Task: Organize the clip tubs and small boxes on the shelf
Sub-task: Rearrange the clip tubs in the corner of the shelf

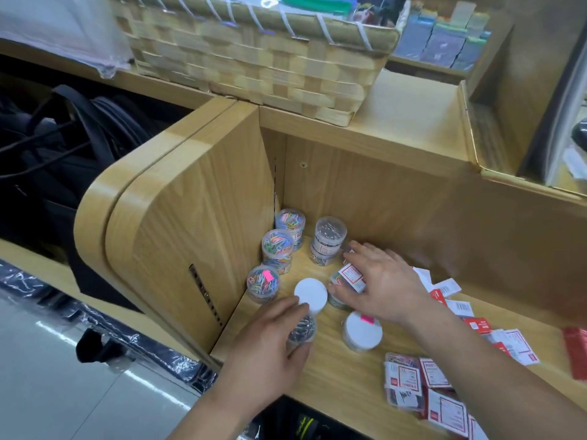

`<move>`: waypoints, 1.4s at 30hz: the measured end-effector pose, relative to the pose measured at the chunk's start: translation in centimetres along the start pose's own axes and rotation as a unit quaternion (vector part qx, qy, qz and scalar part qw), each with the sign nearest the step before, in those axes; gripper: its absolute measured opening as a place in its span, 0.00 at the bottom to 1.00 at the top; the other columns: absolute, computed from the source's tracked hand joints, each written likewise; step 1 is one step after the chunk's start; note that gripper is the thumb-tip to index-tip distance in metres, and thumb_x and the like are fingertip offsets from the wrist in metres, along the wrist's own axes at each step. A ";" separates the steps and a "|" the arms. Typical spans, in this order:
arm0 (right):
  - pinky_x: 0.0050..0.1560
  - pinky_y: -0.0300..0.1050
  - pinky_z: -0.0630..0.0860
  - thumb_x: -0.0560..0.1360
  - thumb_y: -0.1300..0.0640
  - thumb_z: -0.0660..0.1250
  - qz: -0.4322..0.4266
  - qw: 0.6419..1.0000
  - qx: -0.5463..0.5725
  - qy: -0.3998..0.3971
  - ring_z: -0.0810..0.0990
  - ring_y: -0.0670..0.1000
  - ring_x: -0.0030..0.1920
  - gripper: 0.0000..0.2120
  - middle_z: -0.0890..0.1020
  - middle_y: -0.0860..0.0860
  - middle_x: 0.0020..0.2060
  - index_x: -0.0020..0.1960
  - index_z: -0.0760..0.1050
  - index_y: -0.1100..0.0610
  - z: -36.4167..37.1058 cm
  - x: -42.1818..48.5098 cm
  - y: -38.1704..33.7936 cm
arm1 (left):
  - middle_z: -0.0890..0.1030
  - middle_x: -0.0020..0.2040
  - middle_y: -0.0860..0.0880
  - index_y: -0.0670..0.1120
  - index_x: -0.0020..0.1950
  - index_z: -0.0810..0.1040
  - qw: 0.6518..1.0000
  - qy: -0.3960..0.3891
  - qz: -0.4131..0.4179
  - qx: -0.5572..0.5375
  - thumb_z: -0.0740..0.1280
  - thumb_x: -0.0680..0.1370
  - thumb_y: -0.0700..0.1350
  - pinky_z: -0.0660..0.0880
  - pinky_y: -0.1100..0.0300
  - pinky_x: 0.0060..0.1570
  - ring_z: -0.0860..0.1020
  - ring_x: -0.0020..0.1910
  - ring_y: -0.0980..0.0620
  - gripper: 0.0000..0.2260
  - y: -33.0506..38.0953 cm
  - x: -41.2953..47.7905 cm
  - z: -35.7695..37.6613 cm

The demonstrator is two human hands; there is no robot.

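One wood-grain laminate shelf [333, 369], smooth and with a rounded side panel, carries everything. Above both hands sits a blocky basket [254, 65] woven of flat pale strips. Right of the right hand, flat boxes [405, 381] with red-and-white labels lie scattered, some overlapping, down to the front edge.

The left hand [270, 341] is curled round a clear cylindrical tub, the dark tub [303, 327], packed with dark wire clips. The thumb is on its near side and the fingers on the far side. It tilts, its flat white round lid pointing away from the palm.

The right hand [386, 289] curves over the labelled tub [346, 279], which lies on its side, with the thumb against its left flank and the fingers spread across the top.

Between the two wrists a white-lid tub [362, 333] stands upright with a pink sticker on its lid. Just beyond the right fingertips, two clear pin tubs [328, 238] are stacked. Beyond the left fingers, three colour tubs [277, 246] of bright clips line the side panel.
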State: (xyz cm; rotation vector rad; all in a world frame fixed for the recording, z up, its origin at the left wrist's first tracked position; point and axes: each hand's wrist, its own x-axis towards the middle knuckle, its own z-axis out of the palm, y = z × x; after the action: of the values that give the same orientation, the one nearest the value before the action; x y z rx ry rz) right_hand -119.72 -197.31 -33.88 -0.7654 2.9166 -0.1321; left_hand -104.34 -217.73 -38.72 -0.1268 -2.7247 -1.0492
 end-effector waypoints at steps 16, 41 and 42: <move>0.54 0.49 0.77 0.76 0.38 0.66 0.035 0.993 0.063 0.095 0.77 0.54 0.60 0.23 0.76 0.48 0.56 0.69 0.72 0.43 -3.8 1.3 -1.3 | 0.74 0.74 0.54 0.50 0.72 0.76 0.998 -0.051 0.030 0.023 0.61 0.80 0.66 0.68 0.55 0.73 0.66 0.77 0.56 0.28 0.2 1.8 1.1; 0.56 0.46 0.78 0.75 0.49 0.72 0.113 0.956 0.256 0.085 0.83 0.45 0.49 0.10 0.86 0.43 0.45 0.55 0.83 0.48 -5.0 -2.8 3.4 | 0.61 0.80 0.61 0.58 0.75 0.71 0.994 -0.078 0.003 -0.077 0.67 0.77 0.58 0.65 0.62 0.73 0.61 0.77 0.65 0.26 1.0 1.1 2.4; 0.57 0.46 0.78 0.75 0.49 0.72 0.125 0.956 0.248 0.093 0.83 0.45 0.50 0.10 0.86 0.43 0.45 0.55 0.83 0.48 -5.2 -3.6 3.7 | 0.60 0.80 0.63 0.58 0.75 0.71 0.993 -0.080 0.003 -0.086 0.67 0.77 0.59 0.66 0.61 0.73 0.61 0.77 0.66 0.26 1.2 0.9 2.6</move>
State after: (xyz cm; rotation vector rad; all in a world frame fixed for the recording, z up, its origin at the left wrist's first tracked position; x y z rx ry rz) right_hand -119.12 -192.00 -28.81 -0.3135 2.9103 -0.9119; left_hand -105.49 -215.04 -39.58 -0.2591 -2.7657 -1.3260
